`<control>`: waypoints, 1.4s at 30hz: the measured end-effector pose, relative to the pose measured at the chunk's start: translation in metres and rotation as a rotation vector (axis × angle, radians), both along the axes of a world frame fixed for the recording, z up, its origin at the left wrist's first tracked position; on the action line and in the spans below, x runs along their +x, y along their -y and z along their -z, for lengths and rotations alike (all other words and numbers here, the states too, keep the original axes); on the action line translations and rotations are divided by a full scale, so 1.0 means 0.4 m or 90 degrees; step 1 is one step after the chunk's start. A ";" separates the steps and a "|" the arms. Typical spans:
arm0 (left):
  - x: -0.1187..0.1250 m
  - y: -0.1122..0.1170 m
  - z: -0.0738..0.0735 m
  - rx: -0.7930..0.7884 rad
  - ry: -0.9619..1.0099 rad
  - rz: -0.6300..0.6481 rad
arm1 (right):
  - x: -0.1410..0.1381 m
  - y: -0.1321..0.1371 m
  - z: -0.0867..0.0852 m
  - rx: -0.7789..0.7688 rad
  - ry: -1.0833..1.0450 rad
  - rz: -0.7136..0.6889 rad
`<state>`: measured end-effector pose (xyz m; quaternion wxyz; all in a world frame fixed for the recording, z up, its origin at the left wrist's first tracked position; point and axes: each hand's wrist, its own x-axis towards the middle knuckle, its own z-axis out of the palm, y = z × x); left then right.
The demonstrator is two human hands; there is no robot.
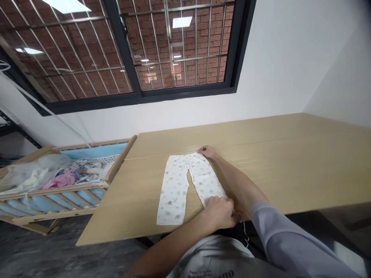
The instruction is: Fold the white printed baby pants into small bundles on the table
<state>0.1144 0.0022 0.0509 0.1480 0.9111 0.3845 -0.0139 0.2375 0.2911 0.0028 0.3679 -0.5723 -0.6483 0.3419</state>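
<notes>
A pair of small white baby pants (pixel 174 185) with a green and grey print lies flat on the wooden table, waistband away from me and legs apart. My right hand (pixel 206 150) reaches to the far right corner of the waistband and pinches it between thumb and fingers. Nearer to me, my left hand (pixel 219 212) is closed at the hem of the right-side leg, by the table's front edge. Its knuckles hide that hem. The other leg lies untouched.
The light wooden table (pixel 275 166) runs along the wall under a barred window (pixel 179 46). At left, a wooden crib (pixel 55 197) with blue lining holds a heap of clothes (pixel 65 178) and clear plastic. A white string (pixel 246 235) hangs near my body.
</notes>
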 end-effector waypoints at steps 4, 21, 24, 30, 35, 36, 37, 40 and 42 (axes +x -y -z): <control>0.000 0.010 -0.003 0.019 -0.001 0.005 | -0.004 -0.003 0.004 0.001 0.014 0.004; -0.122 0.066 -0.074 -0.006 0.145 -0.235 | -0.073 -0.035 -0.110 0.003 0.217 0.016; -0.171 0.074 -0.083 -0.022 0.228 -0.290 | -0.113 -0.048 -0.152 -0.014 0.224 -0.001; -0.291 0.103 -0.078 -0.020 0.324 -0.428 | -0.237 -0.052 -0.227 -0.054 0.195 -0.055; -0.417 0.134 -0.040 -0.064 0.410 -0.512 | -0.355 -0.042 -0.247 -0.109 0.158 -0.080; -0.440 0.138 -0.030 -0.071 0.423 -0.526 | -0.377 -0.041 -0.246 -0.122 0.155 -0.083; -0.461 0.142 -0.020 -0.074 0.430 -0.541 | -0.399 -0.040 -0.243 -0.134 0.152 -0.086; -0.508 0.152 0.006 -0.068 0.422 -0.581 | -0.456 -0.039 -0.227 -0.160 0.150 -0.089; -0.525 0.158 0.019 -0.063 0.408 -0.595 | -0.486 -0.040 -0.211 -0.173 0.152 -0.089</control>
